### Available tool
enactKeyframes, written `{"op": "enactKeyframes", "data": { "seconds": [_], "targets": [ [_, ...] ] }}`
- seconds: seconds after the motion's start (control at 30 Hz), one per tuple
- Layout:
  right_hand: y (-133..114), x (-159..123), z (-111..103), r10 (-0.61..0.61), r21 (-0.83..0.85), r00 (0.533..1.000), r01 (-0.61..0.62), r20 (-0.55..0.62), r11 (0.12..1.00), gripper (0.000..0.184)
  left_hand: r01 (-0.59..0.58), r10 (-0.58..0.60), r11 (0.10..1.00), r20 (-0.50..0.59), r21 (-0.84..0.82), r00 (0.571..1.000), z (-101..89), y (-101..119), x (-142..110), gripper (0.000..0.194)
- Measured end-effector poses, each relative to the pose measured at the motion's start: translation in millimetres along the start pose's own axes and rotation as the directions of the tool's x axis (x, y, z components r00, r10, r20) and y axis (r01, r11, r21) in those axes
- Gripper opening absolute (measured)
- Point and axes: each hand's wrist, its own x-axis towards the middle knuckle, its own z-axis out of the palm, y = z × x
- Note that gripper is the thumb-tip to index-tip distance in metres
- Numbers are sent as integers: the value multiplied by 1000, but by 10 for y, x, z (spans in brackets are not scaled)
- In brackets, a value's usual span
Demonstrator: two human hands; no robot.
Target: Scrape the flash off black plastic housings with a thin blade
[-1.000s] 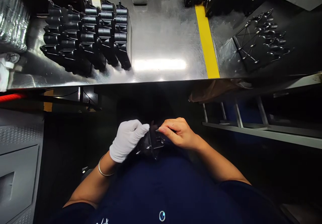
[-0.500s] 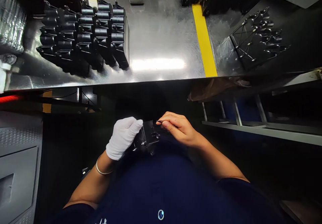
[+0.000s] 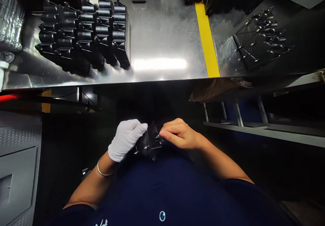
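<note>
My left hand [image 3: 127, 139], in a white glove, is closed on the edge of a black molded plastic part [image 3: 151, 141] held in front of my body. Shiny metal-looking pins or posts show on its lower side. Bare, my right hand [image 3: 180, 133] is closed in a pinch on a thin pointed tool [image 3: 157, 136]. Only the tool's bright tip shows, at the right side of the black part; the fingers hide the rest. Whether the tip touches the part I cannot tell.
On the metal table [image 3: 162, 33] ahead, rows of similar black parts [image 3: 86, 36] stand at left, and more black parts [image 3: 261, 39] at right. A yellow stripe [image 3: 207, 39] crosses the tabletop. A grey metal rail frame [image 3: 254, 131] is at right, a grey cabinet [image 3: 17, 171] at left.
My right hand has moved slightly down and turned, bringing the tool's tip lower along the part's right side. The left hand and the part have shifted slightly to the right.
</note>
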Motion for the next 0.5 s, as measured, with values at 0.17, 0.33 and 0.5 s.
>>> {"op": "enactKeyframes", "data": {
  "seconds": [0.17,0.33,0.5],
  "targets": [
    [-1,-6,-3,-16,15,986,19,-168,1000,29,15,-14,1000,-73,23,997,16,-26,18,50],
    [20,27,64,-121,-198,968,77,-220,977,25,30,-25,998,-106,52,994,15,-59,14,51],
    [20,44,85,-154,-239,963,99,-223,966,25,42,-37,998,-108,45,993,34,-47,28,50]
  ]
}}
